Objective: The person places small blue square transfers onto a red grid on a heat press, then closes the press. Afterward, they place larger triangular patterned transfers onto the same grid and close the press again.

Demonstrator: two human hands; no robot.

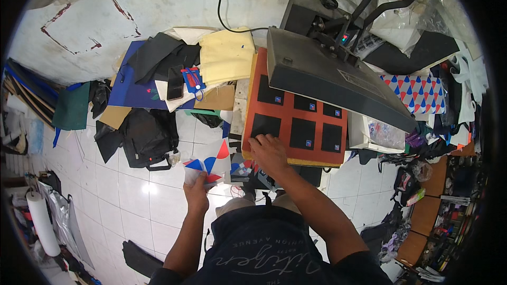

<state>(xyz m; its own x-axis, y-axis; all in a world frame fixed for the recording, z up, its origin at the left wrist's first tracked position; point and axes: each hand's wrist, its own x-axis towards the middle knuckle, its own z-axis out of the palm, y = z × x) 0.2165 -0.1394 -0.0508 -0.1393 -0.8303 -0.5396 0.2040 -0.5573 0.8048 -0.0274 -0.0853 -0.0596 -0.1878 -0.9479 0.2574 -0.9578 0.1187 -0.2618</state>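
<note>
My left hand [196, 191] is closed on the edge of a white sheet printed with red and blue shapes [209, 164], held out over the floor. My right hand [269, 154] lies on the near left black square [265, 125], fingers slightly bent and touching its lower part. Beneath the hand, that square's near corner is hidden. Several more black squares [302, 134] are laid in two rows on the orange-red pad [285, 117] of a heat press. Each uncovered one bears a small blue emblem in a corner. The press's dark upper plate [338, 82] is raised above the pad's far side.
Left of the press are folded yellow cloth [226, 55], a phone [175, 83], a blue lanyard pouch [194, 79] and black sheets [158, 58]. A black bag [150, 137] sits lower left. A patterned red-and-blue piece [414, 94] and a white tray [364, 134] stand right.
</note>
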